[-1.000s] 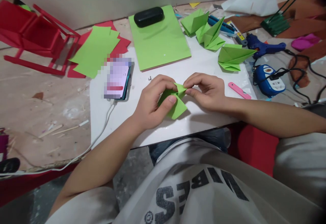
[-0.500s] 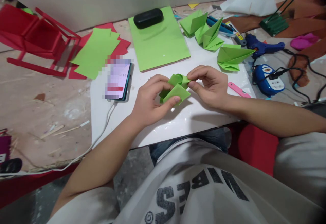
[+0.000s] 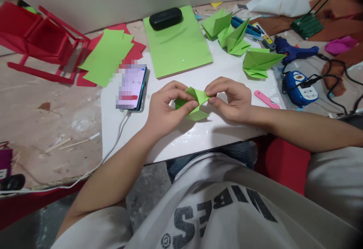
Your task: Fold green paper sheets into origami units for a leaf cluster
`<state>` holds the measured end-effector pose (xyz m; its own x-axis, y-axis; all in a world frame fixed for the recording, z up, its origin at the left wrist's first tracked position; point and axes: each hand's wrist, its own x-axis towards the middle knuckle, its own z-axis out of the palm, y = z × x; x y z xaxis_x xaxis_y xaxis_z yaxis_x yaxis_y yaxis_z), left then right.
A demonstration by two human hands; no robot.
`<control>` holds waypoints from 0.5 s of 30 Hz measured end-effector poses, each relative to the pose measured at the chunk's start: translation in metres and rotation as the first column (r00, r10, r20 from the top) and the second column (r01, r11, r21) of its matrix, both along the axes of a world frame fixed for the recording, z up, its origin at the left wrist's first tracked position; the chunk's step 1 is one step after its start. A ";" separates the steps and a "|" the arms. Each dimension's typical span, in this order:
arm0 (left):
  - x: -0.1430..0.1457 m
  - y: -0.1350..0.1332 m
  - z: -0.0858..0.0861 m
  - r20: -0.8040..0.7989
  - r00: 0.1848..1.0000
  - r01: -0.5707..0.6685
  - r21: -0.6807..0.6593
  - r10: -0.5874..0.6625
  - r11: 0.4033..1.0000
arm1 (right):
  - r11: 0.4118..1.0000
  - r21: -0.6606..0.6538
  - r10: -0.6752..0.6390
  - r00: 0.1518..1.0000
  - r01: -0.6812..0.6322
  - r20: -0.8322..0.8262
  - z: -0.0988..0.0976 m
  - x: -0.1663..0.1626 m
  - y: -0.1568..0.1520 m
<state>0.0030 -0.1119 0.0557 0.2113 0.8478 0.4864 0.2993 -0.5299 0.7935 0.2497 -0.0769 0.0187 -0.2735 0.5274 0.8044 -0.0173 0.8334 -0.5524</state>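
Folded green paper (image 3: 200, 96) | left hand (image 3: 167, 107): curled, thumb clamping it | right hand (image 3: 232, 99): pinching its corner | pink tool (image 3: 266, 99): right of right hand

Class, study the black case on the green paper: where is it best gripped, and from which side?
Probably grip the black case across its middle, coming from above, thumb on the near long side. It lies on the green paper, oblong with rounded ends, and nothing covers its top.
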 end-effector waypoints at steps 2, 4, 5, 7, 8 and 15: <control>0.001 -0.001 0.000 -0.014 1.000 -0.021 0.017 0.022 1.000 | 0.999 0.035 0.009 0.999 -0.010 0.038 0.003 0.002 0.000; 0.001 -0.002 0.000 -0.037 0.999 -0.039 0.023 0.040 0.999 | 0.998 0.063 0.018 0.997 -0.023 0.072 0.005 0.003 0.000; 0.000 -0.003 0.000 -0.049 0.998 -0.043 0.026 0.044 0.999 | 0.997 0.074 0.021 0.996 -0.027 0.086 0.006 0.003 -0.001; -0.001 -0.003 -0.001 -0.074 0.996 -0.041 0.039 0.044 0.998 | 0.996 0.085 0.009 0.994 -0.018 0.105 0.008 0.003 -0.002; -0.002 -0.004 -0.001 -0.086 0.995 -0.039 0.050 0.044 0.998 | 0.996 0.085 -0.004 0.994 -0.006 0.111 0.008 0.003 -0.003; -0.002 -0.009 -0.001 -0.105 0.994 0.012 0.130 0.002 0.991 | 0.997 0.037 -0.073 0.995 0.070 0.069 0.004 0.001 -0.006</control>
<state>0.0010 -0.1205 0.0544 0.2708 0.7774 0.5677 0.3745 -0.6284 0.6819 0.2504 -0.0825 0.0229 -0.2925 0.5196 0.8028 0.0806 0.8499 -0.5207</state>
